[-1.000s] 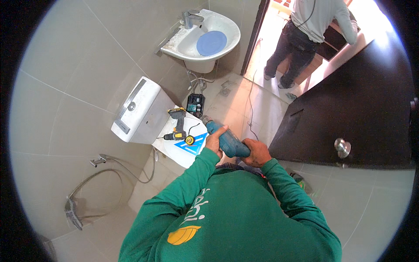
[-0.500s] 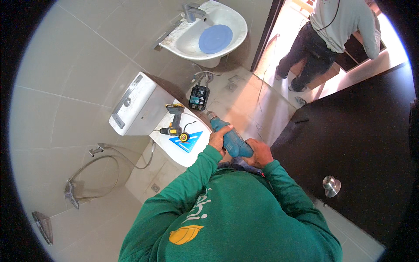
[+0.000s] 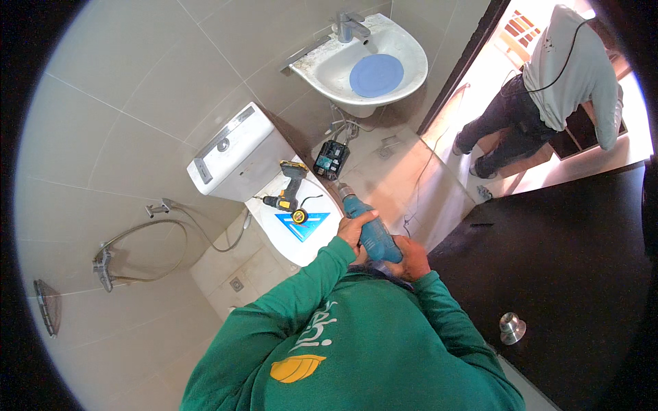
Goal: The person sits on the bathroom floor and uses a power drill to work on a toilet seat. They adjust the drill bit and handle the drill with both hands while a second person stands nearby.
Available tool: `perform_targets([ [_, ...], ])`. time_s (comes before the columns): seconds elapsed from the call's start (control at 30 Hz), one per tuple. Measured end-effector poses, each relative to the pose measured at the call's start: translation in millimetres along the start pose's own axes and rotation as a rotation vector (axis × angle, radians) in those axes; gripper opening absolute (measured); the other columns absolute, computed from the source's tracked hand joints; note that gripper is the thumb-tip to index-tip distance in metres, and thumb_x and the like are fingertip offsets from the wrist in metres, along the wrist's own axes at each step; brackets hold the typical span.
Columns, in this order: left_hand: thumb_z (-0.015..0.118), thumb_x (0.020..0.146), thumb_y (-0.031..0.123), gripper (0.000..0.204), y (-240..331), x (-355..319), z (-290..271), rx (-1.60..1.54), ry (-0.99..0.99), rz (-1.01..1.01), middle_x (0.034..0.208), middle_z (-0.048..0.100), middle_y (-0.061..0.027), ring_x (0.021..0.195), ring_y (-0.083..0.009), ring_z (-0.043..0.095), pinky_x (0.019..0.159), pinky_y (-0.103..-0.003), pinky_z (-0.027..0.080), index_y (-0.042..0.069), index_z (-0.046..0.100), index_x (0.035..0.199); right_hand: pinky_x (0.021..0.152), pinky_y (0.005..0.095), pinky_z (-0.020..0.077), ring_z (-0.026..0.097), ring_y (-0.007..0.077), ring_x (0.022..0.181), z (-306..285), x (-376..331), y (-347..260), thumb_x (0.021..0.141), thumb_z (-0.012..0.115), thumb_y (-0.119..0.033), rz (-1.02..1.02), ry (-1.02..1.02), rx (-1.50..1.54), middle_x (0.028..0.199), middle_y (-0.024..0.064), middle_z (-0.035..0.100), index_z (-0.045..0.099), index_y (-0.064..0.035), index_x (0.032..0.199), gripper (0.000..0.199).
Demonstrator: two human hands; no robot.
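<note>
A teal power drill (image 3: 376, 237) with a metal chuck is held in front of my body, its chuck pointing away and slightly left. My left hand (image 3: 355, 231) wraps round the drill's side behind the chuck. My right hand (image 3: 411, 257) closes round its rear end, where the grip is mostly hidden. On the white toilet lid (image 3: 279, 244), left of the drill, lie a black and yellow cordless drill (image 3: 290, 188), a round yellow and black tape measure (image 3: 299, 216) and a blue triangular square (image 3: 301, 226).
A black tool case (image 3: 331, 159) sits on the floor (image 3: 380, 171) past the toilet tank (image 3: 241, 156). The washbasin (image 3: 411, 51) holds a blue round lid (image 3: 377, 75). A dark door (image 3: 548, 253) stands at right. Another person (image 3: 569, 75) stoops beyond the doorway. A shower hose (image 3: 188, 236) hangs left.
The view has shifted, so the basin and toilet appear farther right. Both my hands keep their hold on the teal drill. The other person stays bent over beyond the doorway.
</note>
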State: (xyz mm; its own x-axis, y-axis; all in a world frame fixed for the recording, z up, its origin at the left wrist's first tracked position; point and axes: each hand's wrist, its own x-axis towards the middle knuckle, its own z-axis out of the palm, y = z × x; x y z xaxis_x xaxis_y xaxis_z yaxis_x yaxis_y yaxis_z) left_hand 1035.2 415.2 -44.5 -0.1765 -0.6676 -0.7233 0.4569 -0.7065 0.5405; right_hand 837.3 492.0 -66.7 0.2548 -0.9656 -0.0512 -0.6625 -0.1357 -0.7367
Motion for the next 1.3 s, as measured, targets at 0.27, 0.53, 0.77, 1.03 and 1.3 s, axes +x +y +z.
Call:
perform_targets([
  [0.27, 0.081, 0.081, 0.035, 0.047, -5, -5, -27, 0.028, 0.006, 0.071, 0.098, 0.068, -0.0086, 0.085, -0.0211, 0.067, 0.08, -0.037, 0.057, 0.005, 0.063, 0.112, 0.086, 0.0438, 0.054, 0.069, 0.0337, 0.096, 0, 12, -23, 0.073, 0.081, -0.034, 0.004, -0.113, 0.147, 0.109, 0.0179, 0.069, 0.059, -0.0019, 0.125, 0.065],
  [0.53, 0.058, 0.092, 0.061, 0.055, 30, -40, -32, -0.333, -0.191, 0.038, 0.113, 0.064, -0.0068, 0.103, -0.0291, 0.065, 0.092, -0.05, 0.052, 0.013, 0.058, 0.12, 0.058, 0.0326, 0.0545, 0.062, 0.0155, 0.06, -38, 43, -19, 0.078, 0.067, -0.026, 0.372, -0.204, 1.0, 0.107, 0.0192, 0.07, 0.06, 0.0024, 0.124, 0.054],
  [0.77, 0.063, 0.093, 0.051, 0.064, 36, -41, -20, -0.217, -0.228, 0.229, 0.128, 0.054, -0.0069, 0.118, -0.0274, 0.057, 0.103, -0.05, 0.047, 0.012, 0.049, 0.142, 0.057, 0.0339, 0.0559, 0.063, 0.018, 0.058, -65, 74, -26, 0.078, 0.064, -0.028, 0.345, -0.312, 1.411, 0.111, 0.0253, 0.069, 0.053, 0.0031, 0.13, 0.061],
  [1.03, 0.07, 0.088, 0.059, 0.072, 51, -28, -10, 0.011, -0.214, 0.167, 0.134, 0.054, -0.0055, 0.119, -0.0232, 0.055, 0.104, -0.045, 0.04, 0.013, 0.05, 0.138, 0.055, 0.0329, 0.0551, 0.063, 0.0178, 0.058, -58, 77, -29, 0.078, 0.065, -0.022, 0.368, -0.307, 1.259, 0.105, 0.0209, 0.072, 0.059, 0.0031, 0.124, 0.053],
  [1.3, 0.067, 0.093, 0.052, 0.05, 37, -52, -19, -0.242, -0.223, 0.161, 0.12, 0.066, -0.0033, 0.112, -0.0188, 0.064, 0.096, -0.041, 0.053, 0.013, 0.06, 0.125, 0.06, 0.0321, 0.048, 0.059, 0.0129, 0.063, -65, 67, -35, 0.074, 0.069, -0.02, 0.179, -0.3, 0.631, 0.071, 0.0046, 0.064, 0.071, -0.0009, 0.105, 0.037],
])
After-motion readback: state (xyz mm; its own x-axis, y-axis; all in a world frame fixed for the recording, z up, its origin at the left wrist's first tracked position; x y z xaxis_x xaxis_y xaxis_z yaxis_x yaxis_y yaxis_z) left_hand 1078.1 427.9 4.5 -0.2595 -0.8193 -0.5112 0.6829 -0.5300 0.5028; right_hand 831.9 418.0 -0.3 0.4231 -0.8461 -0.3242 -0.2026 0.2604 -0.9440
